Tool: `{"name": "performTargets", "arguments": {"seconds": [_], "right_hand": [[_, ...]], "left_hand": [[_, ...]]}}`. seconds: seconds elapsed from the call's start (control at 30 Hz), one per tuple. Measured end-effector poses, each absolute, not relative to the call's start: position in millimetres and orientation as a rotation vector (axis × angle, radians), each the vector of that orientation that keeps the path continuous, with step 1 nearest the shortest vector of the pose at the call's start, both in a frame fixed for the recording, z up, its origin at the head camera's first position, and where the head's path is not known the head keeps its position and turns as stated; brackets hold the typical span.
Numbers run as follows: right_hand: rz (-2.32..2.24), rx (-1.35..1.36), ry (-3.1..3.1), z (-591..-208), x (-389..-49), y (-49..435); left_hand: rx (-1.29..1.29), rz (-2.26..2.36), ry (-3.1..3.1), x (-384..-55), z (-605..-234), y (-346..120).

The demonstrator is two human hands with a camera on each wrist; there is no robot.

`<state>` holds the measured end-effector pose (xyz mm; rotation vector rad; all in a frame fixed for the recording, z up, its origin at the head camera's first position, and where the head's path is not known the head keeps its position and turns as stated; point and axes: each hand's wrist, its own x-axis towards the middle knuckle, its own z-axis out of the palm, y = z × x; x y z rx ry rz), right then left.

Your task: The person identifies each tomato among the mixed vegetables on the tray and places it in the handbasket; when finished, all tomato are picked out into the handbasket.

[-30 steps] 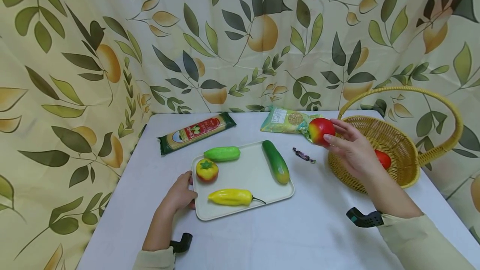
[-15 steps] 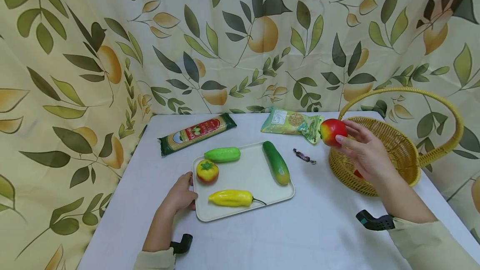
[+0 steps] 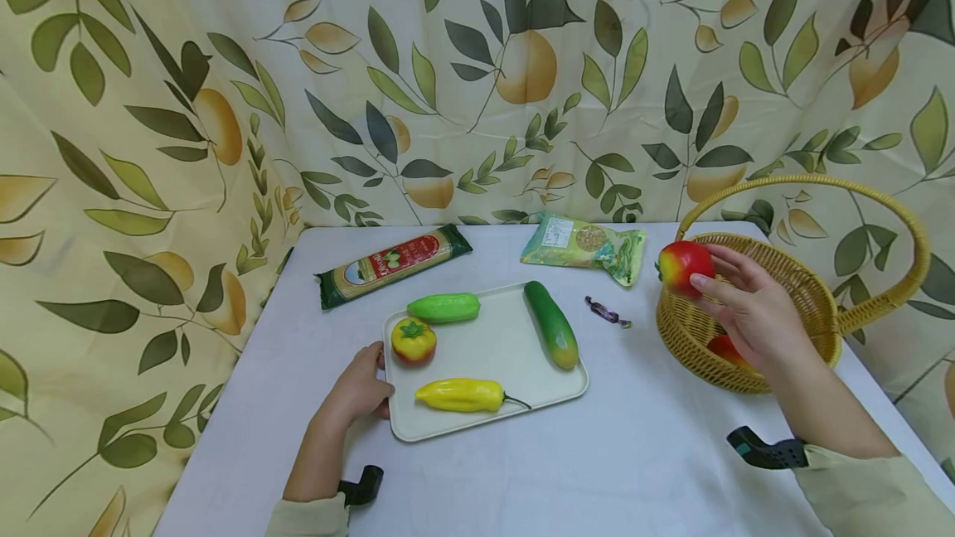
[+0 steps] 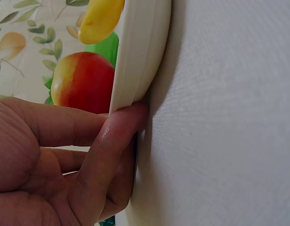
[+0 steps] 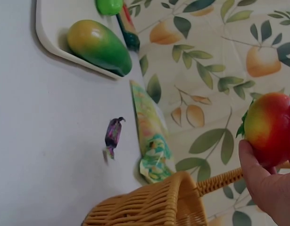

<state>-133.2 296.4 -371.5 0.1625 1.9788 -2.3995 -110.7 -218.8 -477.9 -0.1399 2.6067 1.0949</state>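
Note:
My right hand (image 3: 761, 313) holds a red-and-yellow persimmon (image 3: 685, 269) with a green leafy top, raised over the left rim of the wicker basket (image 3: 675, 346). Thumb and fingers lie on either side of the fruit. Red fruit (image 3: 727, 348) inside the basket is partly hidden by the hand and wrist. My left hand (image 3: 361, 384) pinches the left edge of the white tray (image 3: 515, 338). The left wrist view shows its fingers (image 4: 121, 125) at the tray's rim. On the tray lie another persimmon (image 3: 414, 341), a light green vegetable (image 3: 443, 307), a yellow pepper (image 3: 461, 395) and a dark green cucumber-like vegetable (image 3: 550, 326).
Behind the tray lies a long green-and-red packet (image 3: 395, 265). A pale green plastic bag (image 3: 585, 245) is at the back, left of the basket. Between tray and basket sits a small purple wrapped candy (image 3: 608, 312). The basket's tall handle (image 3: 813, 181) arches above it.
My right hand has carried the persimmon rightward, away from the pale green bag to over the basket's left rim. My left hand and the tray have stayed in place.

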Motion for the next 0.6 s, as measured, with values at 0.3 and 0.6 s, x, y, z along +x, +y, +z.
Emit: {"name": "performTargets", "arguments": {"seconds": [0.3, 0.6], "right_hand": [[-2.445, 0.172, 1.913, -376, -131, 306], [-2.474, 0.172, 1.876, -376, -128, 316]], "left_hand": [[-0.12, 1.103, 2.616, -111, -480, -219], [-0.14, 1.092, 2.597, -110, -475, -219]]}}
